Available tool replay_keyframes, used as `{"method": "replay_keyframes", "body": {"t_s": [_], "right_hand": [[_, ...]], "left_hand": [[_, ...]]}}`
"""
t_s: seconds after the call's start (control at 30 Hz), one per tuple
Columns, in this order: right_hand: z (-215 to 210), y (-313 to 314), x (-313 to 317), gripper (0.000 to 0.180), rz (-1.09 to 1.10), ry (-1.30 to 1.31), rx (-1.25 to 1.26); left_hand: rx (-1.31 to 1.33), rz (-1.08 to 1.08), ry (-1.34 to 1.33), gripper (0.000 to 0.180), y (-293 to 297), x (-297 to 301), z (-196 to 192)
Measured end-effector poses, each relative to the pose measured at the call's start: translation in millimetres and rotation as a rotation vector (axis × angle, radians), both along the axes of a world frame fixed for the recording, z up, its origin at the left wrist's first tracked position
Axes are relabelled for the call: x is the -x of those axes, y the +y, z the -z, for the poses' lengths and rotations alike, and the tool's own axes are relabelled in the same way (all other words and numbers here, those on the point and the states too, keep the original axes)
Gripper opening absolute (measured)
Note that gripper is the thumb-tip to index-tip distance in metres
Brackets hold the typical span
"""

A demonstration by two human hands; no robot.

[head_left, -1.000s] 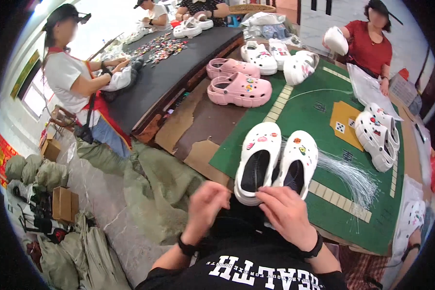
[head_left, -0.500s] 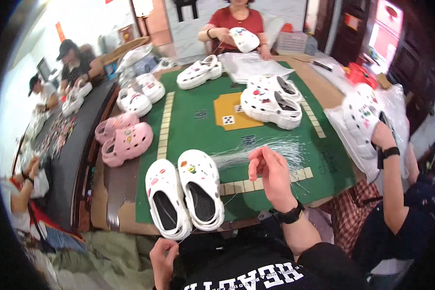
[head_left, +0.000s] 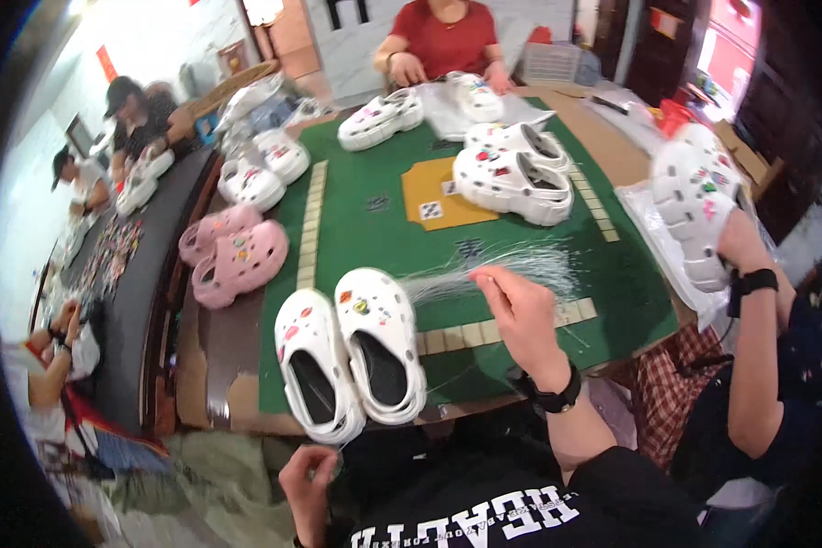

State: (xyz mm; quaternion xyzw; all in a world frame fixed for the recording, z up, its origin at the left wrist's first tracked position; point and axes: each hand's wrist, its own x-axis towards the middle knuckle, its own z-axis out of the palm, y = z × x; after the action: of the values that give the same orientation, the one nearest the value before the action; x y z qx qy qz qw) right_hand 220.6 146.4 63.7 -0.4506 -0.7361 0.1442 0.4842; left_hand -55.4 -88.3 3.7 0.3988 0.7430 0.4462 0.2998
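fingers point(head_left: 495, 281) of the right hand point(head_left: 521, 315) now pinch at the bundle of clear plastic strands point(head_left: 511, 267) on the green desk mat point(head_left: 374, 233), having reached forward from the body. the left hand point(head_left: 309, 475) has dropped below the desk edge, fingers loosely curled and empty. the white clog pair point(head_left: 352, 361) sits untouched just left of the strands. whether any single strand is gripped is too fine to tell.

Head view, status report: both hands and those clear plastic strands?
Right hand pinching the bundle of thin clear plastic strands on the green mat. Left hand low, empty. Pair of white clogs beside, untouched.
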Motion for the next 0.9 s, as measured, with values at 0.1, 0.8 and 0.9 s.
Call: {"method": "replay_keyframes", "body": {"t_s": [0.1,0.8,0.9], "right_hand": [[-2.1,-24.6,16.6,0.013,-0.309,-0.185,-0.022],[21.8,-46.5,61.0,0.017,-0.733,-0.064,0.627],[13.2,-41.6,63.9,0.019,-0.746,-0.13,0.609]], "left_hand": [[-0.223,0.198,0.262,0.007,28.8,-31.2,-33.8],[-0.03,0.336,-0.323,0.033,50.9,-52.0,10.9],[0.023,0.382,-0.324,0.04,54.0,-56.4,8.4]]}}
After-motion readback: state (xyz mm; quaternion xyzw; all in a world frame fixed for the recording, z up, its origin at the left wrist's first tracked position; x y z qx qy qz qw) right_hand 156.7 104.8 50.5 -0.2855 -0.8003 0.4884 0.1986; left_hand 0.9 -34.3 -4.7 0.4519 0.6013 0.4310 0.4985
